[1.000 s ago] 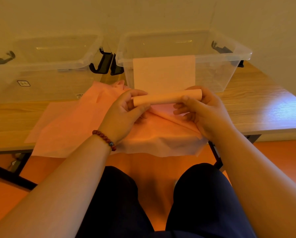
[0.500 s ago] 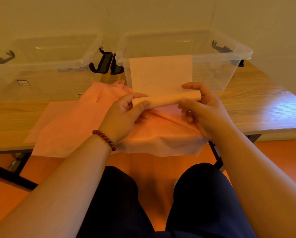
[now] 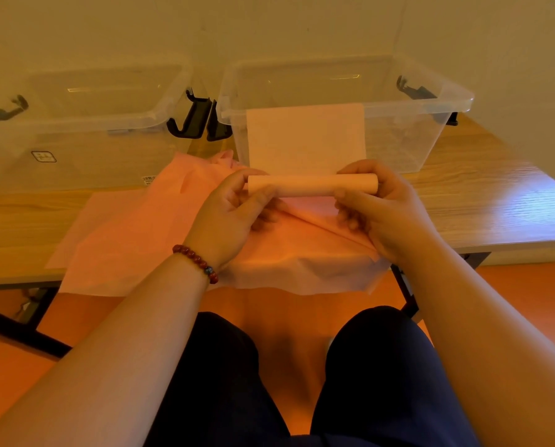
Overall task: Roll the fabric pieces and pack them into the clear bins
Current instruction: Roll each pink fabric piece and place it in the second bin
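A pink fabric piece is partly wound into a tight roll (image 3: 308, 185), held level above the table. Its unrolled tail (image 3: 305, 140) stretches away and drapes over the front rim of the right clear bin (image 3: 430, 137). My left hand (image 3: 227, 217) grips the roll's left end, thumb in front and fingers behind. My right hand (image 3: 379, 208) grips the right end the same way. Under my hands lies a loose pile of pink fabric sheets (image 3: 134, 233), hanging over the table's near edge. The left clear bin (image 3: 86, 150) stands beside the right one.
Both bins sit at the back of a wooden table (image 3: 495, 201) against a pale wall, with black latch handles (image 3: 198, 121) between them. My dark-trousered knees (image 3: 379, 366) are below the table edge, above an orange floor. Black table legs show at left and right.
The roll has levelled out and the free tail has become a little shorter as both hands turned the roll. Hands stay at the same spot.
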`<action>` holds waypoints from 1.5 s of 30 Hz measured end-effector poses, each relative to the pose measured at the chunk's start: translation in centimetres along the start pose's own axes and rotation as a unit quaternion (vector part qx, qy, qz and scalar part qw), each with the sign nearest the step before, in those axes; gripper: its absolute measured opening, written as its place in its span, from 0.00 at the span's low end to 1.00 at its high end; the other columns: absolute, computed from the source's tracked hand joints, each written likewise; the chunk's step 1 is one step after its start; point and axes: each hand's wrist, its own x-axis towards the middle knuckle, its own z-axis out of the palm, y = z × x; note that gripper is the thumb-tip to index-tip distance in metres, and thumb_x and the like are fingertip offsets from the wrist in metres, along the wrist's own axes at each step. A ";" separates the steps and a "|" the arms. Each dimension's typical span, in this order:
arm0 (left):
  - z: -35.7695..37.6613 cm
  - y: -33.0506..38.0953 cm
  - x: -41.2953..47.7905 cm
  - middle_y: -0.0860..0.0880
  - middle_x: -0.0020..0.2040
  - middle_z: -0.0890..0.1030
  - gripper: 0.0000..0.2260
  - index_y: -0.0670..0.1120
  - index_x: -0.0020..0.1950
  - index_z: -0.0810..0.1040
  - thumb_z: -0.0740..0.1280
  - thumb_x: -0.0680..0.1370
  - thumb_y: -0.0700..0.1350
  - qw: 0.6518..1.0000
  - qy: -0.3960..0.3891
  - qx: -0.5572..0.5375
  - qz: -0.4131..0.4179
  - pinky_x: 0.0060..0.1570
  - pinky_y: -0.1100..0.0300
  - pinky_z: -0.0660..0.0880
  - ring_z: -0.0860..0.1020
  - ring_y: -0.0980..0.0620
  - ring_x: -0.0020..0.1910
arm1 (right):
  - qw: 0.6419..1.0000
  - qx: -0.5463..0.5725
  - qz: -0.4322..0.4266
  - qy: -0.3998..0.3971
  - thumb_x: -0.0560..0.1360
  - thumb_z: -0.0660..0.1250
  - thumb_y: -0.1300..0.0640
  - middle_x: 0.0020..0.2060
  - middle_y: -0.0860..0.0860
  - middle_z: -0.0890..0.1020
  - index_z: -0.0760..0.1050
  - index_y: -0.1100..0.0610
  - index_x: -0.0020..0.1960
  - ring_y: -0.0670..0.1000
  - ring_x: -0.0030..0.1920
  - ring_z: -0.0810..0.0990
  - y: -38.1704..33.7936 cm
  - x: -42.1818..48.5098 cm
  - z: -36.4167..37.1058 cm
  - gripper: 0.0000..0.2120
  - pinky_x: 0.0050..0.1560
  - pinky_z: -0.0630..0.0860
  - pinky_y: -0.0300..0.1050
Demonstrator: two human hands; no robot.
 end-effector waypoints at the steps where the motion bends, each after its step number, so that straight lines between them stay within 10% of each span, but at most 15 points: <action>1: 0.0 0.0 0.0 0.57 0.37 0.83 0.07 0.49 0.56 0.75 0.65 0.79 0.45 1.000 -0.003 0.003 0.005 0.35 0.65 0.76 0.80 0.58 0.35 | 1.000 -0.006 -0.003 0.008 0.75 0.71 0.61 0.33 0.52 0.81 0.78 0.50 0.46 0.52 0.32 0.79 0.0 -0.1 0.1 0.06 0.33 0.74 0.44; 20: -0.1 0.1 -0.2 0.56 0.39 0.84 0.11 0.55 0.56 0.73 0.66 0.78 0.40 1.000 -0.017 -0.011 0.011 0.37 0.66 0.77 0.80 0.59 0.36 | 0.999 0.011 -0.003 0.033 0.76 0.68 0.58 0.31 0.52 0.82 0.76 0.54 0.48 0.53 0.31 0.80 -0.2 -0.2 0.4 0.02 0.31 0.74 0.42; 25: 0.0 0.0 0.0 0.55 0.36 0.84 0.05 0.54 0.54 0.74 0.63 0.80 0.45 1.000 -0.007 0.004 -0.004 0.35 0.66 0.77 0.81 0.58 0.35 | 0.999 0.040 0.021 0.006 0.69 0.73 0.58 0.38 0.53 0.83 0.75 0.50 0.55 0.52 0.37 0.83 -0.5 -0.1 0.4 0.16 0.32 0.76 0.40; 45: -0.1 0.1 -0.2 0.56 0.40 0.84 0.11 0.53 0.55 0.76 0.68 0.76 0.39 1.000 -0.013 -0.008 -0.007 0.37 0.65 0.77 0.81 0.58 0.37 | 0.999 0.021 -0.005 0.049 0.76 0.68 0.60 0.29 0.53 0.80 0.74 0.56 0.48 0.52 0.29 0.79 -0.4 -0.4 0.7 0.03 0.28 0.74 0.40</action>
